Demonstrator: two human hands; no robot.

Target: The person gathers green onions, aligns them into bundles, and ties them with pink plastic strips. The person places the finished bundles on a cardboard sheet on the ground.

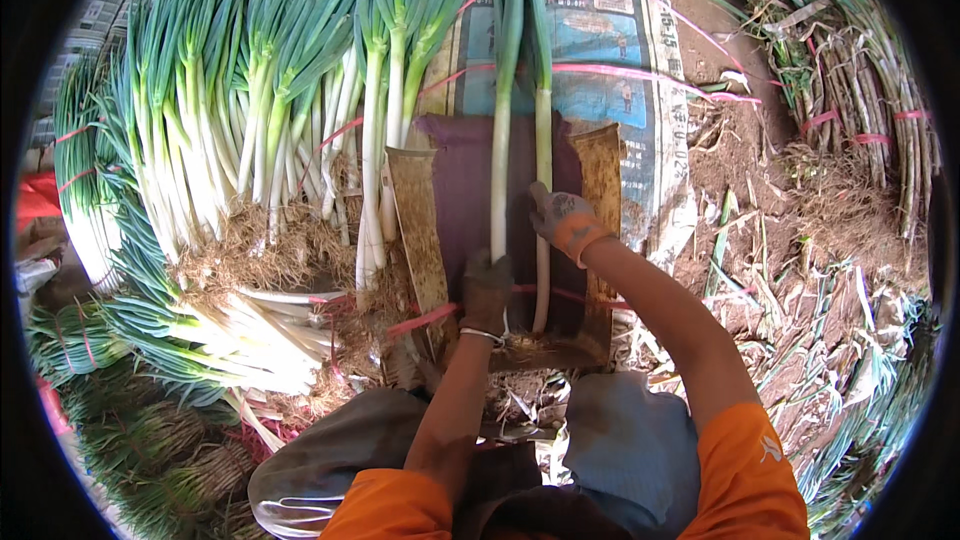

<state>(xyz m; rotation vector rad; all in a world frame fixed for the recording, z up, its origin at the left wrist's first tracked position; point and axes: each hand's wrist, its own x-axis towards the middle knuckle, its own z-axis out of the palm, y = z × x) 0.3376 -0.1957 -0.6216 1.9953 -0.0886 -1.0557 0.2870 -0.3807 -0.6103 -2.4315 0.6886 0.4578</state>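
Note:
Two long green onions lie side by side on a dark purple cloth [465,172] inside a trough with worn, upright side boards [420,221]. My left hand [486,289], in a dark dirty glove, is closed around the white lower end of the left green onion [500,172]. My right hand [559,217], in a grey and orange glove, rests at the stem of the right green onion [544,262]; whether its fingers grip the stem is hard to tell. Pink ties [615,69] run crosswise under the onions, over a printed woven sack [596,30].
A thick row of green onions [259,112] with roots stands left of the trough, with more lying below it [255,345]. Tied bundles [862,97] lie at the upper right. Dry leaves and trimmings [780,300] litter the soil on the right.

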